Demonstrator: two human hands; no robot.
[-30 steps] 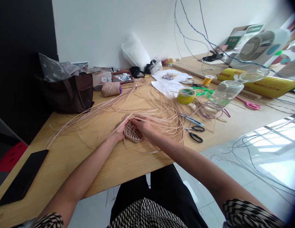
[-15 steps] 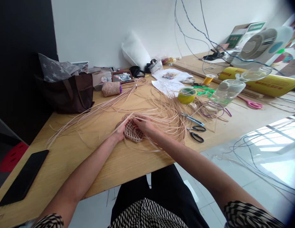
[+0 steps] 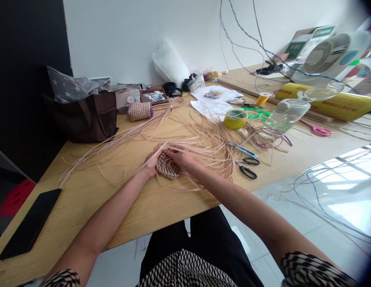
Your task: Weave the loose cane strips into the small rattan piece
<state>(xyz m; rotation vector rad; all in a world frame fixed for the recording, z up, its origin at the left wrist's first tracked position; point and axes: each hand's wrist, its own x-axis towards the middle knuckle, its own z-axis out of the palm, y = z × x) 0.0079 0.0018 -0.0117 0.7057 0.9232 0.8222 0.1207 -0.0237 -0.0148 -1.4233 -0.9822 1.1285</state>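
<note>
Two bare hands work at a small oval woven base (image 3: 168, 166) of pale cane, lying flat on a light wood table (image 3: 119, 211) near its front edge, directly ahead of the person's lap. Its long axis runs from upper left to lower right, and loose cane strips (image 3: 209, 149) fan out from it to both sides. The left hand (image 3: 151, 164) grasps the base's left edge, while the right hand (image 3: 182, 156) curls over its upper right, fingers closed on the weave; neither makes a fist. Two pairs of black-handled scissors (image 3: 248, 172) lie to the right, beyond them a roll of yellow tape (image 3: 235, 119), a spool of yellow thread (image 3: 262, 99) and a clear plastic jug (image 3: 287, 113). A yellow package (image 3: 323, 101) bears red lettering and a carton (image 3: 305, 42) a green label, both too small to read. Farther left sit a brown tote bag (image 3: 83, 119), a woven pouch (image 3: 140, 111) with a purple rim, and a black phone (image 3: 29, 224)
</note>
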